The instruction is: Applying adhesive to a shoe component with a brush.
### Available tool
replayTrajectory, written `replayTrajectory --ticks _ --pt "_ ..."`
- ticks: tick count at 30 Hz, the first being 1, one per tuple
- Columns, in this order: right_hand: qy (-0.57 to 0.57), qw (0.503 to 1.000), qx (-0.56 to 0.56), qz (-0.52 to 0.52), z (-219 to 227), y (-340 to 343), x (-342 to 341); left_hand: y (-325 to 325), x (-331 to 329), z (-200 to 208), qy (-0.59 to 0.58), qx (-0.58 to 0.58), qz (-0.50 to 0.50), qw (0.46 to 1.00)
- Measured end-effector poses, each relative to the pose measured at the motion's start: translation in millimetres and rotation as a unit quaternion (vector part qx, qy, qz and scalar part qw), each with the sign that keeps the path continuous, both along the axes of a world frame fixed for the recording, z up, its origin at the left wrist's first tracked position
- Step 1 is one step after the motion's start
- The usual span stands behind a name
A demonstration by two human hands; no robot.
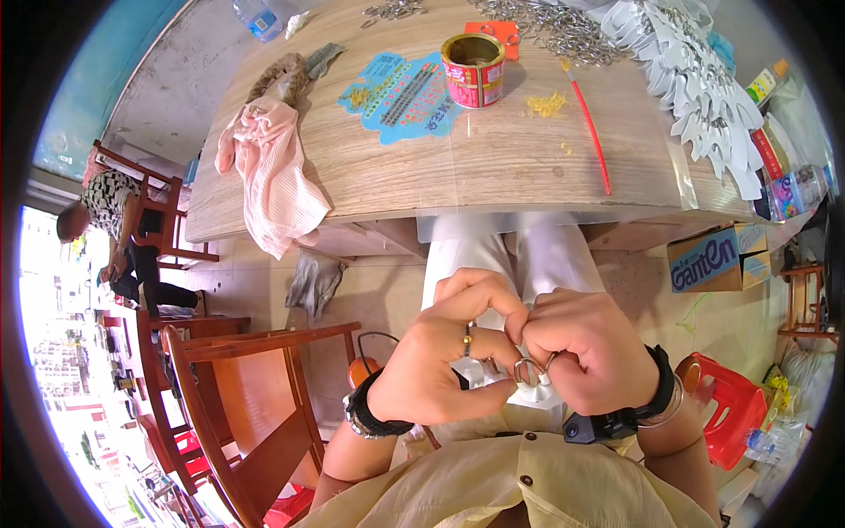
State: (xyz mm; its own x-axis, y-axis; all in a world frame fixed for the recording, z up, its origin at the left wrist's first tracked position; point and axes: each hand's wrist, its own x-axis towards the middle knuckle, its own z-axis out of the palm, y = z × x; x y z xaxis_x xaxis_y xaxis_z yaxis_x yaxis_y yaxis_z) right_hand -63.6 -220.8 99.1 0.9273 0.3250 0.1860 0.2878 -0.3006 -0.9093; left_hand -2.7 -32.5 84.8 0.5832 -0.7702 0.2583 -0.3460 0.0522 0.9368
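Observation:
My left hand [444, 352] is bent, its thumb and fingers closing in on a small metal ring [525, 370] above my lap. My right hand [594, 352] is curled tight against the other side of that ring, and the knuckles of both hands nearly meet. Just below the ring shows a small white piece [539, 392], mostly covered by my fingers; whether the ring is joined to it I cannot tell.
On the wooden table [370, 176] lie a pink cloth [280, 176], a blue card [400, 97], an opened tin [473, 75], a red brush [590, 132], piled metal clips [563, 31] and stacked white pieces [695, 97]. A wooden chair [264, 422] stands left, a red stool [726, 409] right; another person [114, 211] sits far left.

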Motion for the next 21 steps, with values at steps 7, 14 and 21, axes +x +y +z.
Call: replayTrajectory --ticks 7,14,21 --pt "-0.003 0.999 0.019 -0.028 -6.5 -0.7 -0.4 3.0 1.0 -0.5 0.027 0.015 -0.002 1.000" --pt "0.082 0.966 0.179 -0.167 -6.7 -18.4 -0.1 6.3 -5.0 -4.1 0.191 -0.053 0.177 0.964" --pt "0.087 0.908 0.311 -0.268 -34.0 -5.8 -6.0 -4.4 -9.4 -18.1 0.398 -0.282 0.313 0.815"
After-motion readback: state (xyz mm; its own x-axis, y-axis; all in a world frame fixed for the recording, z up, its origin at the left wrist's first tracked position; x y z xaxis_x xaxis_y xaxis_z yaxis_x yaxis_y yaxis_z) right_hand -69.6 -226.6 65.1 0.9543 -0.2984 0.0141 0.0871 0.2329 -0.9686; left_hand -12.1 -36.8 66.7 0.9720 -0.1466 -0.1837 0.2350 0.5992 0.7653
